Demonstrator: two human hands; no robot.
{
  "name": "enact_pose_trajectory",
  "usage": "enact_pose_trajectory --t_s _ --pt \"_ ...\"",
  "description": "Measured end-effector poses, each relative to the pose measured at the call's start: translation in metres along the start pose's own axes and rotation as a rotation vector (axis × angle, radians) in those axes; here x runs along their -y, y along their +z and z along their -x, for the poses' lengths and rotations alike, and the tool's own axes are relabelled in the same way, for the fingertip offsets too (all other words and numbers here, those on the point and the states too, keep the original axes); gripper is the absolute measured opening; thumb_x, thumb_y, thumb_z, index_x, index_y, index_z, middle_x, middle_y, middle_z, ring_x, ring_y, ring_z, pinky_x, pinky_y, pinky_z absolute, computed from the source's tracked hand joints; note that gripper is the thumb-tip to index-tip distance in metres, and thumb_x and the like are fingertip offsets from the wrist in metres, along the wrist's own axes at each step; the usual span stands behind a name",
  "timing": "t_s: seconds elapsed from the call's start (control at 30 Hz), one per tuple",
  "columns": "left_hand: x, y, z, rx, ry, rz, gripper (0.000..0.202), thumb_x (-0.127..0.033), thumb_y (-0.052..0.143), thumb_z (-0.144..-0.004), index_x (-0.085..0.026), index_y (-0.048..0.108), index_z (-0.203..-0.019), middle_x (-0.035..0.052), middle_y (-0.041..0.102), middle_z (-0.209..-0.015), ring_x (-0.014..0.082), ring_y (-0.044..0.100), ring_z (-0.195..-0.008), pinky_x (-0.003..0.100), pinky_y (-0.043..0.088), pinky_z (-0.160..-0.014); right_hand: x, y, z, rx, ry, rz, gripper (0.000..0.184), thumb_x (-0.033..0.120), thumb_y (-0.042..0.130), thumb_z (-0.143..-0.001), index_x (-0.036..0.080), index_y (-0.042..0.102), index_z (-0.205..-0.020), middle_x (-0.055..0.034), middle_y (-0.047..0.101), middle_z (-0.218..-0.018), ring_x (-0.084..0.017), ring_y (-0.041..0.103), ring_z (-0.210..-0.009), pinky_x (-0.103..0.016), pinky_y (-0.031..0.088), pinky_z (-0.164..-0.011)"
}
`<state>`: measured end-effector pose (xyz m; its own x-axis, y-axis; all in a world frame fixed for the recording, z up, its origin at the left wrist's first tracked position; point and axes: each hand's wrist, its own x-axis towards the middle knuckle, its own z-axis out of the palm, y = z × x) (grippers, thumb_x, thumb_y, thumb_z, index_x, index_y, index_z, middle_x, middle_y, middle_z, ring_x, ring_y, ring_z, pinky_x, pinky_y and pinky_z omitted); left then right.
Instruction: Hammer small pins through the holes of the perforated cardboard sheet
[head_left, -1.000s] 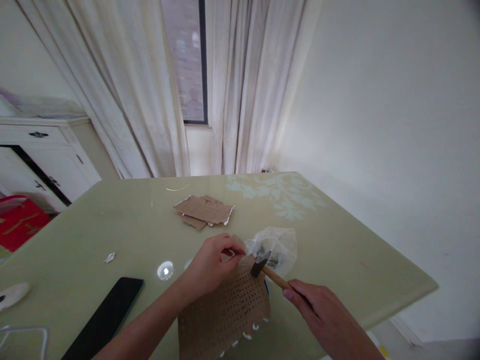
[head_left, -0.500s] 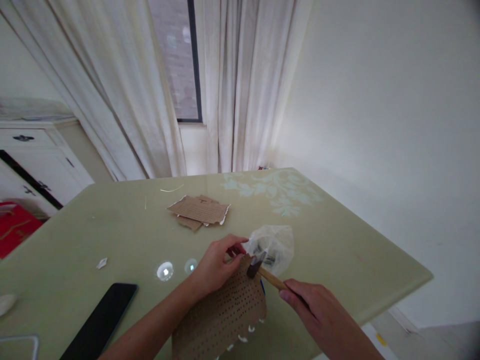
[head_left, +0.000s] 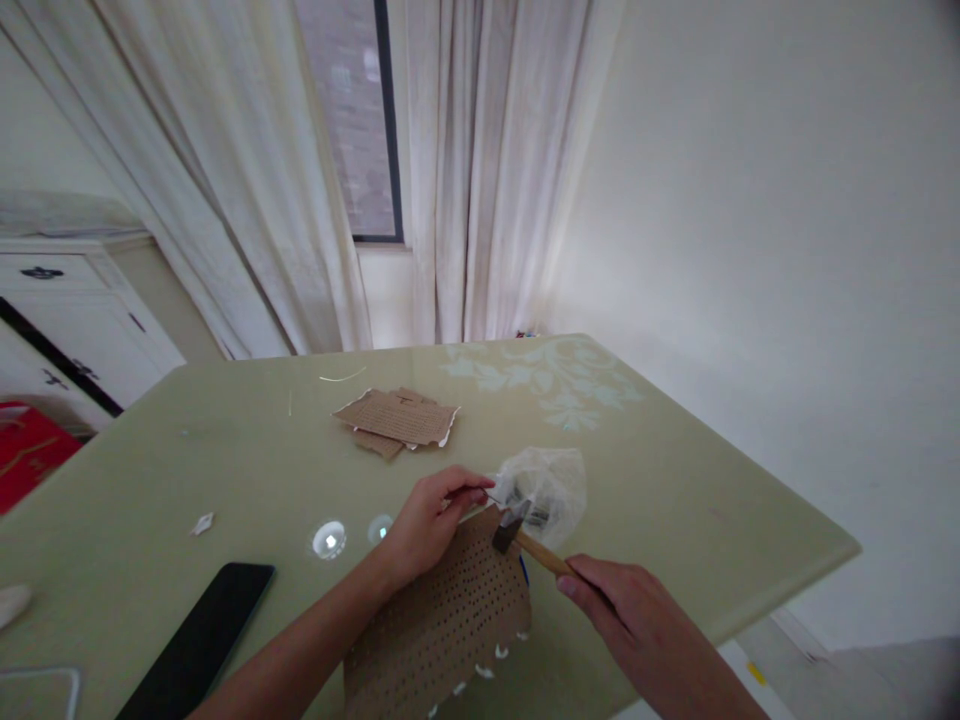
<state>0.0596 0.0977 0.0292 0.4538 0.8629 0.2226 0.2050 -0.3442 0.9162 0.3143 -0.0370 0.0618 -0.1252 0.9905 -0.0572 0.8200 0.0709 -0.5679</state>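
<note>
A nail [head_left: 487, 496] is pinched in the closed fingers of the left hand [head_left: 429, 520] over a perforated cardboard sheet [head_left: 442, 625] on the table [head_left: 247, 460]. A hammer [head_left: 517, 532] is gripped by the right hand [head_left: 626, 615] beside a plastic bag [head_left: 553, 476].

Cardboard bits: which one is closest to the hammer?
The big dotted piece beside the hammer, under the left hand; the other pile lies farther up the table, untouched.

Soft daylight from the window [head_left: 367, 130], glare spots on the table [head_left: 247, 460], edges bowed, focus perhaps slightly soft.
</note>
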Motion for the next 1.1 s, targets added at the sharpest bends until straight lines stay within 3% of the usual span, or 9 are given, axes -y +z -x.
enact_pose_trajectory --t_s 0.1,0.3,0.53,0.83,1.1 --pt "-0.0004 0.0010 0.0002 -0.006 0.014 0.005 0.030 -0.032 0.055 -0.101 -0.021 0.082 -0.109 0.0071 0.080 -0.098 0.0206 0.075 -0.094 0.033 0.057 -0.089 -0.0007 0.0007 -0.0008 0.001 -0.002 0.009 0.041 0.048 0.044 -0.112 0.027 0.071 -0.089 -0.0046 0.080 -0.085 -0.028 0.075 -0.083 -0.038 0.052 -0.079" --pt "0.0011 0.0030 0.0019 -0.006 -0.032 0.010 0.019 -0.035 0.070 -0.096 -0.022 0.083 -0.100 0.0046 0.084 -0.094 0.0208 0.077 -0.088 0.031 0.058 -0.084 -0.0029 0.0016 -0.0012 0.019 0.004 0.015 0.045 0.052 0.041 -0.113 0.026 0.069 -0.088 -0.0023 0.078 -0.084 -0.025 0.074 -0.082 -0.035 0.051 -0.077" --pt "0.0016 0.0013 0.0008 -0.078 -0.025 0.002 0.014 -0.034 0.078 -0.088 -0.021 0.083 -0.091 0.0043 0.082 -0.087 0.0198 0.074 -0.080 0.030 0.057 -0.075 -0.0014 0.0012 0.0003 -0.004 -0.011 0.003 0.043 0.050 0.043 -0.112 0.027 0.070 -0.088 -0.0033 0.079 -0.084 -0.026 0.075 -0.082 -0.035 0.052 -0.078" --pt "0.0048 0.0039 0.0006 -0.094 0.018 0.048 0.011 -0.026 0.073 -0.085 -0.019 0.080 -0.089 0.0062 0.079 -0.090 0.0212 0.078 -0.085 0.034 0.064 -0.082 0.0007 -0.0001 -0.0002 -0.006 -0.011 -0.017 0.043 0.049 0.042 -0.112 0.027 0.068 -0.086 -0.0032 0.078 -0.083 -0.024 0.073 -0.079 -0.034 0.051 -0.074" --pt "0.0010 0.0016 0.0022 -0.091 0.055 0.002 0.018 -0.021 0.071 -0.087 -0.022 0.086 -0.096 0.0056 0.076 -0.091 0.0195 0.073 -0.086 0.033 0.059 -0.085 0.0010 0.0002 -0.0009 0.013 0.006 -0.016 0.044 0.050 0.042 -0.111 0.026 0.067 -0.084 -0.0035 0.077 -0.080 -0.025 0.072 -0.077 -0.035 0.049 -0.074"
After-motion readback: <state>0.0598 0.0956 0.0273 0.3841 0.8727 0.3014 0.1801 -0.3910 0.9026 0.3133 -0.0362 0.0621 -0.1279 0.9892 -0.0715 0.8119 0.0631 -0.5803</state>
